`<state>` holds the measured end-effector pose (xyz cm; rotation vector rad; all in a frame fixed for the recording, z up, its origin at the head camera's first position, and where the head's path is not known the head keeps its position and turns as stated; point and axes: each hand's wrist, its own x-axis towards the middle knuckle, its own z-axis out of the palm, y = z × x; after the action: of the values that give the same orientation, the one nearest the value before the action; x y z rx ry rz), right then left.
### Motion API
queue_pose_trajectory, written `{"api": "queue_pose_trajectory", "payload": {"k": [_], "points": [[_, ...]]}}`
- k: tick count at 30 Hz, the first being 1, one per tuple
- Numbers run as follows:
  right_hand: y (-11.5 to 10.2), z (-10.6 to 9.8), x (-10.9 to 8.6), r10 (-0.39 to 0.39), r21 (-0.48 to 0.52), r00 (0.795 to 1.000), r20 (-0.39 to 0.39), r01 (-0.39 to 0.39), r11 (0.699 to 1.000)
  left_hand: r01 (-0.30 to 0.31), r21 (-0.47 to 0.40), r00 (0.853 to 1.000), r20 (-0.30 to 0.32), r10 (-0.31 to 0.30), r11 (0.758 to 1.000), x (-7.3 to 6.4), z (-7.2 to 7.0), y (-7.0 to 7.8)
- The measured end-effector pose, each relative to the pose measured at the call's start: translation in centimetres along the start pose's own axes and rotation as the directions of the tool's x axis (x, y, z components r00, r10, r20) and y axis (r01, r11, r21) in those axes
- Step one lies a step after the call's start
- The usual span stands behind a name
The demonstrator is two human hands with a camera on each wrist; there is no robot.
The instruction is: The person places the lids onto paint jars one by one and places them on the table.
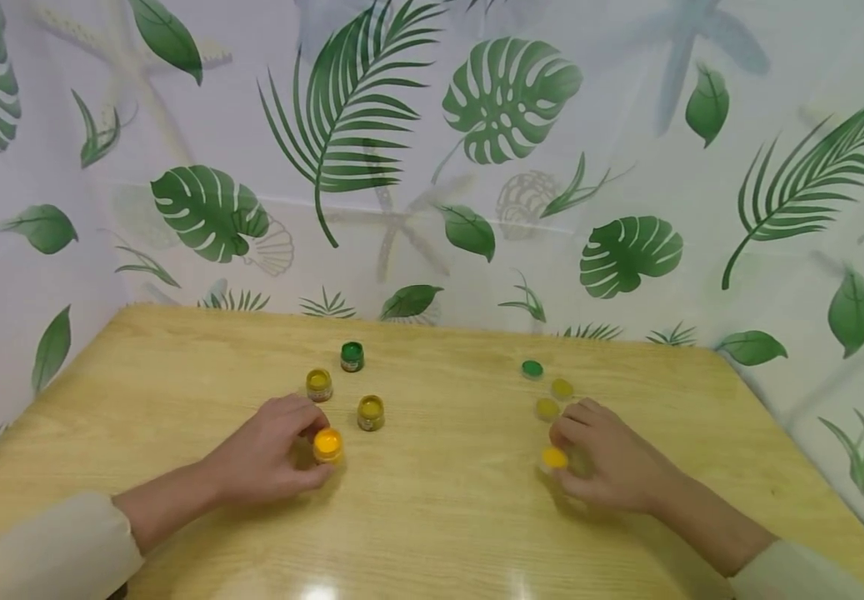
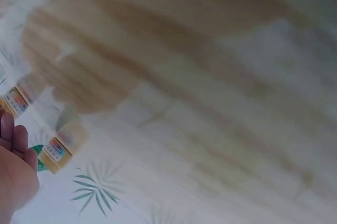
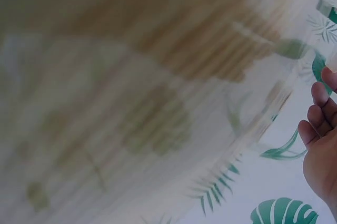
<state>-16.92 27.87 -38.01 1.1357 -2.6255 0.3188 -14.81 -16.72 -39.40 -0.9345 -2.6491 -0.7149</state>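
Observation:
In the head view my left hand [image 1: 274,454] grips a small open paint jar [image 1: 328,446] of orange-yellow paint between thumb and fingers. Across the table, my right hand [image 1: 615,462] pinches a round jar lid [image 1: 554,459] whose inside is coated in the same orange-yellow. Close beyond the left hand stand an ochre paint jar [image 1: 371,412], a second ochre jar [image 1: 319,385] and a green paint jar [image 1: 352,357], all uncovered. Past the right fingertips lie a yellowish lid [image 1: 547,408], another yellowish lid [image 1: 562,388] and a green lid [image 1: 532,369]. Only curled fingers show at the wrist views' edges.
The pale wooden table [image 1: 432,517] carries everything. Behind it rises a white cloth [image 1: 417,150] printed with green leaves, meeting the table's far edge. In the left wrist view a blurred wooden surface [image 2: 84,66] takes up much of the picture.

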Motion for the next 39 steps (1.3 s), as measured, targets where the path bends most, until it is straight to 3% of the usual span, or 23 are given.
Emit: {"api": "queue_pose_trajectory", "payload": {"k": [8,17,24,33,39], "points": [[-1.1,0.3,1.3,0.036,0.042,0.999,0.024,-0.037,0.998,0.064,-0.023,0.998,0.030,-0.064,0.998,1.2,0.4,1.1],[-2.6,1.1,3.1,-0.027,0.116,1.000,-0.016,0.028,0.993,0.025,-0.066,0.999,0.033,-0.023,0.997,2.0,1.4,2.0],[-3.9,1.7,3.9,-0.044,0.155,0.999,0.002,0.043,0.987,0.012,-0.103,0.998,0.070,-0.004,0.995,2.3,1.9,2.5],[-4.8,2.2,4.6,-0.097,0.124,0.995,-0.008,0.098,0.987,0.022,-0.122,0.996,0.085,-0.011,0.992,2.4,2.4,3.6],[-5.3,2.3,5.0,-0.148,0.109,0.987,-0.055,0.153,0.982,0.021,-0.129,0.994,0.107,-0.007,0.991,2.8,2.5,4.6]]}}
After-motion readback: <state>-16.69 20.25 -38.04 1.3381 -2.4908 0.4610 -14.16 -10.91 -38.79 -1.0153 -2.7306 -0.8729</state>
